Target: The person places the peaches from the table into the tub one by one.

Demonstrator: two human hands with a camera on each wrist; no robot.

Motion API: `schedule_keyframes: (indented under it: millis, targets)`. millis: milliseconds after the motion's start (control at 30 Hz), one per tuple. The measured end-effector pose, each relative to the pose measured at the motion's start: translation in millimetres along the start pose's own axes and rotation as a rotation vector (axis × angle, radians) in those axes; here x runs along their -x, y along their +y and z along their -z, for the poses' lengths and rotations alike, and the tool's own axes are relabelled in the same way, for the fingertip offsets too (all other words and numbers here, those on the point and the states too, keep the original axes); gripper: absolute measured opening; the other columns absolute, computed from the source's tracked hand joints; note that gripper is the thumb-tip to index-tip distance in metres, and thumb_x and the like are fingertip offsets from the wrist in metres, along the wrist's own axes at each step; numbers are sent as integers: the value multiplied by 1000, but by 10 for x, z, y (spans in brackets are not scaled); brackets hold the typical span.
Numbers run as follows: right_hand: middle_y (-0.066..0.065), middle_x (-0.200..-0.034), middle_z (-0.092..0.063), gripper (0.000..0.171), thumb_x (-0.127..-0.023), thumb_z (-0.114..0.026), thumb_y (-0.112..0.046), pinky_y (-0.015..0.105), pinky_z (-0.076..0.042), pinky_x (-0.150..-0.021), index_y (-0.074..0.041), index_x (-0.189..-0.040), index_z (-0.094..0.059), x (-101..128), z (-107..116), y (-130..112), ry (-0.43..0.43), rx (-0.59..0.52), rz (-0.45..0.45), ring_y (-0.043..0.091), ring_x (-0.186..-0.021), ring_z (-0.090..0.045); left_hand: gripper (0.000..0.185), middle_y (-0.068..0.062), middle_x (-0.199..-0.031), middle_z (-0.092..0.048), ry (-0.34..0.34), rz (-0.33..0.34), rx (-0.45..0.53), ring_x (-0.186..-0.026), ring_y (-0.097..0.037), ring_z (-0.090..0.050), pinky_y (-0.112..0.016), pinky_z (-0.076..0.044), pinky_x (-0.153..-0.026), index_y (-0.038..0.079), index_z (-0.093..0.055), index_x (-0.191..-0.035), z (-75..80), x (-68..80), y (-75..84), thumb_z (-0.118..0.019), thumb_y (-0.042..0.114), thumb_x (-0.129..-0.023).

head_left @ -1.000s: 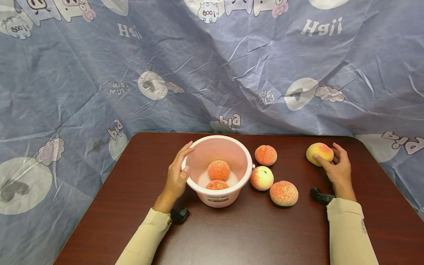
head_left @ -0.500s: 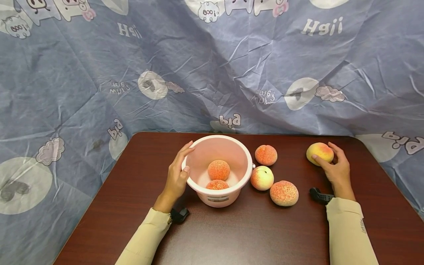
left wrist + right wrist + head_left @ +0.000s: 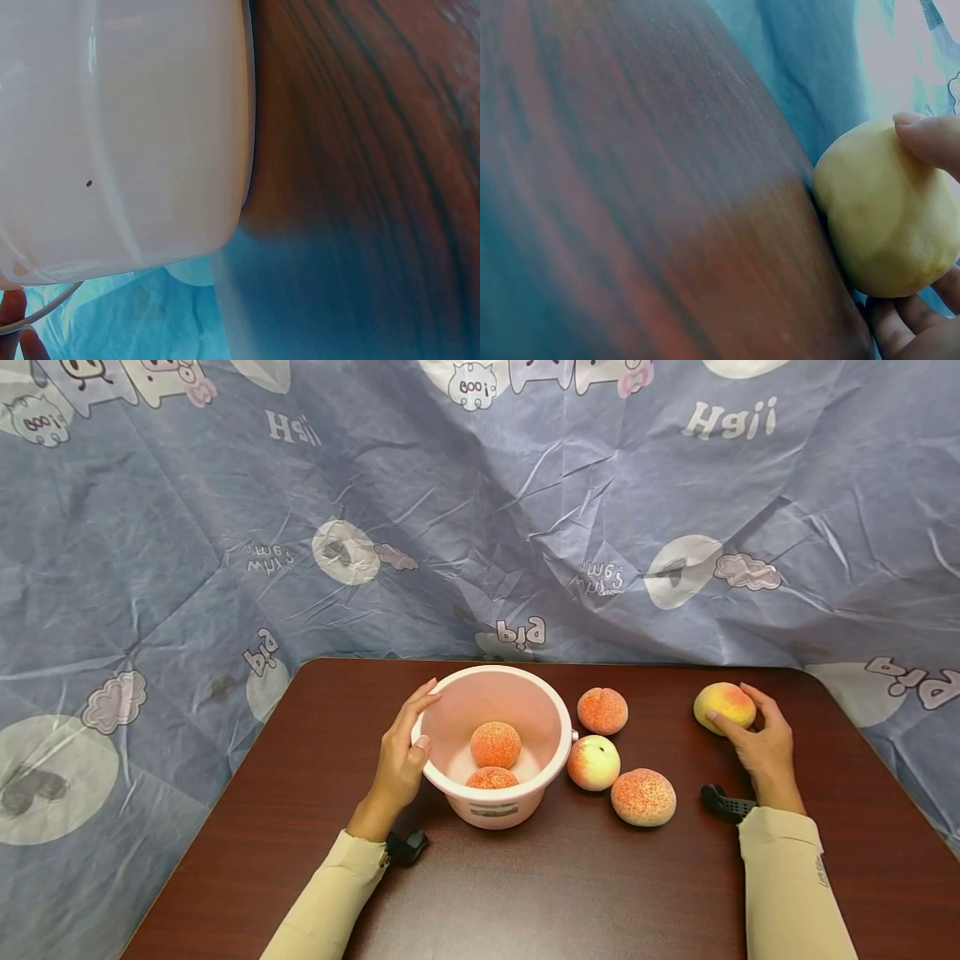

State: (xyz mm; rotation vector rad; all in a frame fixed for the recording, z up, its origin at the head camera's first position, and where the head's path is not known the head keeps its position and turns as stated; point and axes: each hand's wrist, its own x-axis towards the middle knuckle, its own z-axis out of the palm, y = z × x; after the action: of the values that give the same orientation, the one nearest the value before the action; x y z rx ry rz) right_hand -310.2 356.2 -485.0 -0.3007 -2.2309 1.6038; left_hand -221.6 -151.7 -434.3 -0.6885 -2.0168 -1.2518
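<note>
head: left hand (image 3: 400,758) fingers curl on pink bucket (image 3: 491,814) rim | right hand (image 3: 759,745) pinches yellow peach (image 3: 723,705) | right wrist: thumb (image 3: 930,142) atop peach, table (image 3: 630,225) beneath

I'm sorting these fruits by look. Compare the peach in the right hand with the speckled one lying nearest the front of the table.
The gripped peach is yellow with a pink blush and smooth skin; the speckled peach is orange-red and mottled. The right hand curls round the gripped peach at the far right, while the speckled peach lies untouched near the pink bucket. Both sit on the brown table outside the bucket.
</note>
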Motion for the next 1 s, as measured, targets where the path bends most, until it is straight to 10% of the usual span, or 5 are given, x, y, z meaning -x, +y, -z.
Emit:
schedule_keyframes:
  millis: [1000]
  targets:
    - [-5, -134, -52, 71, -78, -80, -15, 5, -37, -86, -20, -142, -50, 28, -17, -185, -10, 21, 6, 3, -112, -48, 59, -10, -145, -46, -2, -1, -2, -134, -29, -43, -39, -34, -108, 2, -53, -133, 3, -10, 9, -37, 38, -89]
